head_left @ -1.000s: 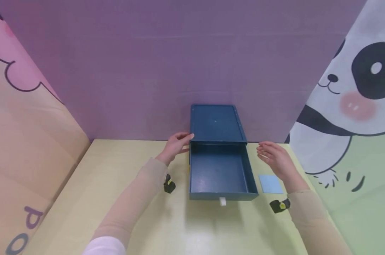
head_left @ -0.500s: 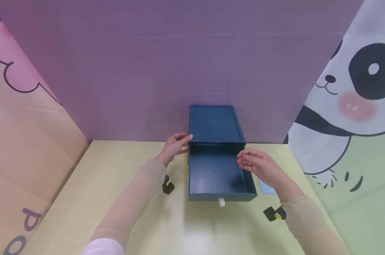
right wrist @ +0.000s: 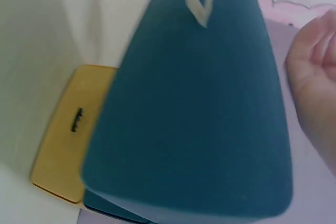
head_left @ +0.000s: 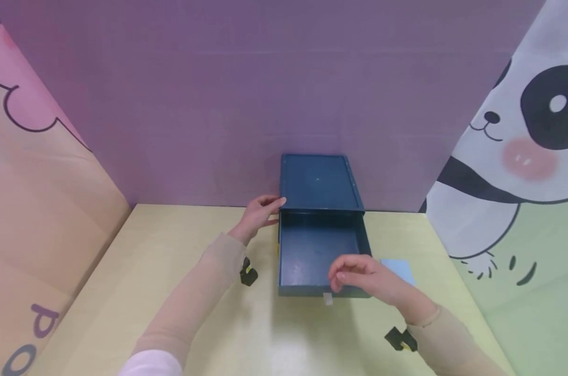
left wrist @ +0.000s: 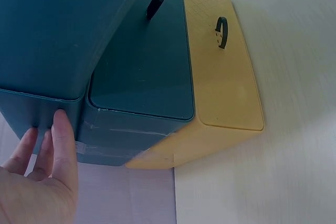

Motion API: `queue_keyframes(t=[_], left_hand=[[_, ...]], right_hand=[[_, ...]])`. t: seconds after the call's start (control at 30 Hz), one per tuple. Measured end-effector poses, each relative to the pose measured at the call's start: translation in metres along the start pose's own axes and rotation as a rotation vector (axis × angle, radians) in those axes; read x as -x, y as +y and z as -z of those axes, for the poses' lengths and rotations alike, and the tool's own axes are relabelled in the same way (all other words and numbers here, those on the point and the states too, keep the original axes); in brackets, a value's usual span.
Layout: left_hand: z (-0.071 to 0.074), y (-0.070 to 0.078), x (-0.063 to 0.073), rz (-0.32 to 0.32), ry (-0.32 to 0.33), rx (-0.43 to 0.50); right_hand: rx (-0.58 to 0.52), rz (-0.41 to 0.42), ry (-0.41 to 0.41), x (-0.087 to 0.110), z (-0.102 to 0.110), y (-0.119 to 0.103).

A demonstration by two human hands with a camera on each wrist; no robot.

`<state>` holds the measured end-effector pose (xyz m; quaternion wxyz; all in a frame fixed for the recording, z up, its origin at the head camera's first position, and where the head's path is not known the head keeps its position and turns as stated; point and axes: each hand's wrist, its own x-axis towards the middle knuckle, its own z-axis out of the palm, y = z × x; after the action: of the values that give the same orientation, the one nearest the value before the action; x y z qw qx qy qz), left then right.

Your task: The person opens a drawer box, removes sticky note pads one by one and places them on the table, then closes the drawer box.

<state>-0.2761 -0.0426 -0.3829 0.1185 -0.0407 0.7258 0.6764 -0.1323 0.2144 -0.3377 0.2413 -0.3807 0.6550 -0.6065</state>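
A dark blue drawer cabinet (head_left: pixel 317 181) stands against the back wall, its top drawer (head_left: pixel 312 248) pulled out. The drawer's inside looks bare where it shows. My left hand (head_left: pixel 261 214) rests at the cabinet's left front edge; in the left wrist view its fairly straight fingers (left wrist: pixel 64 140) touch the blue side. Over the drawer's front right part hovers my right hand (head_left: pixel 359 274), loosely bent and holding nothing. A white loop tab (head_left: pixel 328 298) hangs on the drawer front, just below my fingers. The right wrist view shows this front (right wrist: pixel 194 108) with its loop.
Below the pulled-out drawer are a closed blue drawer (left wrist: pixel 144 61) and a yellow one (left wrist: pixel 223 77), each with a dark loop. A light blue square (head_left: pixel 398 270) lies on the pale table (head_left: pixel 194 230) to the right. A purple wall (head_left: pixel 208 104) stands behind.
My right hand has moved from right of the cabinet, across the drawer, to its front edge near the tab. My left hand and the drawer have stayed in place.
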Motion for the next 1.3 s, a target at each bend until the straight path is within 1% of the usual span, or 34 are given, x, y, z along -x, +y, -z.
queue_keyframes(t=[0.1,0.2,0.37,0.5,0.6,0.63,0.7,0.8,0.9,1.0,1.13,1.3], left_hand=[[0.000,0.000,0.001,0.001,0.001,-0.001],[0.000,0.001,0.002,0.000,0.004,-0.005],[0.000,0.001,0.002,0.001,0.008,-0.009],[0.001,0.000,0.001,-0.009,0.004,-0.003],[0.001,0.000,0.001,-0.015,-0.001,0.007],[0.002,-0.001,0.001,-0.014,-0.002,0.011],[0.002,-0.001,0.001,-0.014,-0.003,0.018],[0.002,-0.001,0.001,-0.011,0.001,0.019],[0.003,0.000,0.002,-0.002,0.006,0.010],[0.002,0.000,0.002,0.000,0.004,0.008],[0.000,0.000,0.002,-0.014,0.003,0.005],[-0.001,0.001,0.004,-0.008,0.009,0.007]], right_hand=[[-0.007,-0.046,-0.109,0.002,-0.006,0.004],[0.009,-0.051,-0.207,0.004,-0.010,0.008],[0.058,-0.079,-0.298,0.008,-0.015,0.014],[0.078,-0.179,-0.370,0.015,-0.017,0.020],[0.065,-0.297,-0.411,0.019,-0.018,0.025],[0.068,-0.335,-0.413,0.019,-0.018,0.027],[0.114,-0.384,-0.394,0.021,-0.019,0.031],[0.201,-0.406,-0.334,0.022,-0.020,0.037],[0.249,-0.409,-0.276,0.023,-0.022,0.043],[0.216,-0.427,-0.234,0.024,-0.022,0.048],[0.150,-0.452,-0.184,0.025,-0.023,0.054],[0.078,-0.455,-0.120,0.027,-0.025,0.059]])
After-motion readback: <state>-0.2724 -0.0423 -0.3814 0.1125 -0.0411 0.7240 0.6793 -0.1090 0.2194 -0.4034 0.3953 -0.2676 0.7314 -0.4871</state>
